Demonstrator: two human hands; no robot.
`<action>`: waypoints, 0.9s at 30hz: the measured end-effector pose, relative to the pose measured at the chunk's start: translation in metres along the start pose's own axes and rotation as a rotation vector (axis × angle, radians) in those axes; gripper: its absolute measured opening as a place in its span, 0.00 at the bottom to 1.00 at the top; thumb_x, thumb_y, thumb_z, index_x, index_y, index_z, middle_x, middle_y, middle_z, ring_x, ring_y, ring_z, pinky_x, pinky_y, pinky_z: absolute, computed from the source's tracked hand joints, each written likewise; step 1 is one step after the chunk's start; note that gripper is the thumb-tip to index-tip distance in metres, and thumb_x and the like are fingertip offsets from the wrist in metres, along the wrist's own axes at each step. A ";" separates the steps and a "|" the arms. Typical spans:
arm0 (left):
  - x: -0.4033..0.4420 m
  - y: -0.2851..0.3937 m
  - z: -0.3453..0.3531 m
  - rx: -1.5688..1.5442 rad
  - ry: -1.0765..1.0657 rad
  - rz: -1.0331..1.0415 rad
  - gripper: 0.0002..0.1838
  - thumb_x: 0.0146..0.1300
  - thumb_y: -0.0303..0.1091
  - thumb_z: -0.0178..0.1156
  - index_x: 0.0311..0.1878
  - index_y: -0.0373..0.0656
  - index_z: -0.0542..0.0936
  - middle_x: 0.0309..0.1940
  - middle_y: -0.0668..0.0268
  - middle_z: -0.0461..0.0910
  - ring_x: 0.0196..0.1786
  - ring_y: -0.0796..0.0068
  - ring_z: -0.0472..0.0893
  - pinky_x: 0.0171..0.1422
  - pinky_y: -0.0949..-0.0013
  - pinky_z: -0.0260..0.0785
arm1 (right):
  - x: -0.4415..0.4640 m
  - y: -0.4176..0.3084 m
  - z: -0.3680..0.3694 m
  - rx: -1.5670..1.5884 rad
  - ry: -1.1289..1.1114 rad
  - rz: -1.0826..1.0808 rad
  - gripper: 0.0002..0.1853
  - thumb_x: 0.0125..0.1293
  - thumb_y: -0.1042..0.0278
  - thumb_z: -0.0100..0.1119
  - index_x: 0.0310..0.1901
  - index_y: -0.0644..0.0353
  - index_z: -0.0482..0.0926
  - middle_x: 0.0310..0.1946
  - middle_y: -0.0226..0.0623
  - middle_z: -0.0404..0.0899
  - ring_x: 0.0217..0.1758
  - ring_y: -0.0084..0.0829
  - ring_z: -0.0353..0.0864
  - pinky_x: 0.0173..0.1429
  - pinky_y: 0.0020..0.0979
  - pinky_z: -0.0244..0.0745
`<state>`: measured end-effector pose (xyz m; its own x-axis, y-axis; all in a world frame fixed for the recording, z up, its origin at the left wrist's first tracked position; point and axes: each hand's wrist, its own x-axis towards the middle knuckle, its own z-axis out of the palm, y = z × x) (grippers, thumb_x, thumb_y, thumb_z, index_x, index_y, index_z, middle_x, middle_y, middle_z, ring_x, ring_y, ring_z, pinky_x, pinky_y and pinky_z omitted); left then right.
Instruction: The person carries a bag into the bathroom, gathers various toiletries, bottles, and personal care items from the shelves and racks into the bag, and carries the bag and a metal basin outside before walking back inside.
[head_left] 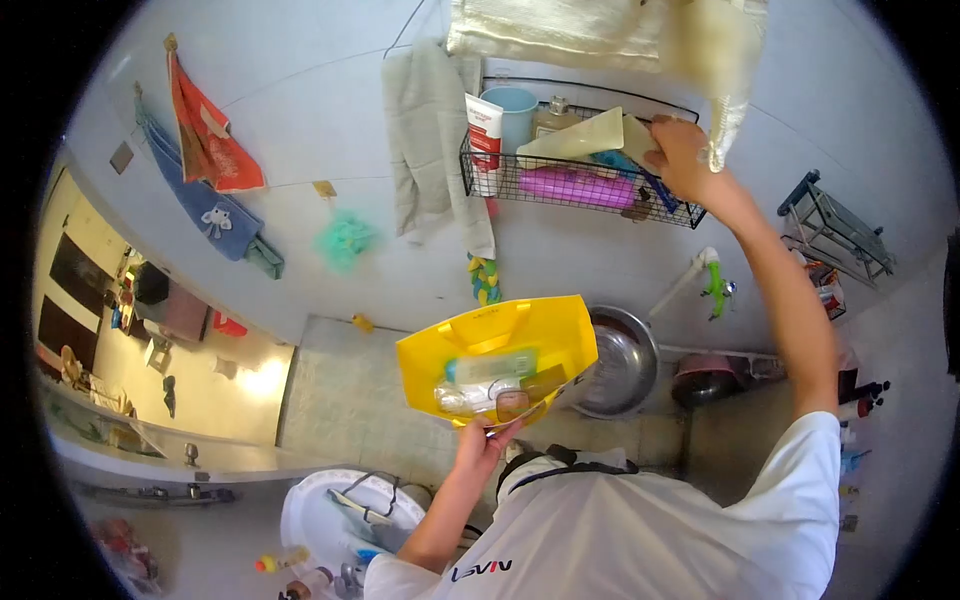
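My left hand (480, 446) is closed on the near rim of a yellow gift bag (425, 365), which is held open and tilted toward me. Inside the bag lie a pale green and clear bottle (492, 366), a white wrapped item (470, 396) and a small pinkish item (512, 404). My right hand (685, 160) is at the right end of a black wire basket (590, 185) on the wall, its fingers curled around the edge of a pale flat item (636, 140). The basket also holds a white and red tube (484, 130), a light blue cup (514, 112), a cream tube (580, 135) and a purple item (575, 187).
A grey towel (425, 140) hangs left of the basket, and a cream towel (570, 35) above it. Below are a green-handled tap (716, 288) and a metal basin (620, 365). A small rack (840, 232) is mounted at right. A white washbasin or tub (310, 510) stands lower left.
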<state>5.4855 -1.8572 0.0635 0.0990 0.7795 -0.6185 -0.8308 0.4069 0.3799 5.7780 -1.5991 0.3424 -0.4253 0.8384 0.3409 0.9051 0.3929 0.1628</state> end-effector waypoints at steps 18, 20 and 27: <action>0.006 -0.003 0.000 0.064 0.007 0.016 0.27 0.54 0.18 0.40 0.61 0.36 0.57 0.55 0.49 0.66 0.53 0.49 0.73 0.52 0.51 0.77 | -0.071 -0.028 -0.009 1.828 0.934 0.573 0.14 0.69 0.62 0.49 0.43 0.68 0.70 0.36 0.37 0.75 0.40 0.27 0.75 0.49 0.32 0.73; 0.005 -0.001 0.003 0.089 0.001 0.012 0.27 0.54 0.18 0.40 0.60 0.35 0.57 0.55 0.49 0.67 0.52 0.49 0.74 0.51 0.51 0.77 | -0.080 -0.032 -0.007 2.108 0.679 0.568 0.19 0.71 0.58 0.41 0.50 0.68 0.66 0.43 0.46 0.73 0.42 0.36 0.76 0.56 0.43 0.71; 0.008 -0.006 0.007 0.076 0.049 0.001 0.27 0.53 0.19 0.40 0.60 0.34 0.59 0.55 0.48 0.67 0.53 0.48 0.74 0.54 0.52 0.76 | -0.108 -0.045 0.011 3.447 -0.130 0.216 0.14 0.70 0.61 0.42 0.47 0.65 0.66 0.35 0.40 0.71 0.36 0.31 0.73 0.45 0.36 0.77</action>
<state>5.4950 -1.8502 0.0610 0.0693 0.7563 -0.6505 -0.7864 0.4426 0.4308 5.7827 -1.7033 0.2879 -0.5043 0.8349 0.2205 -0.8360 -0.5360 0.1174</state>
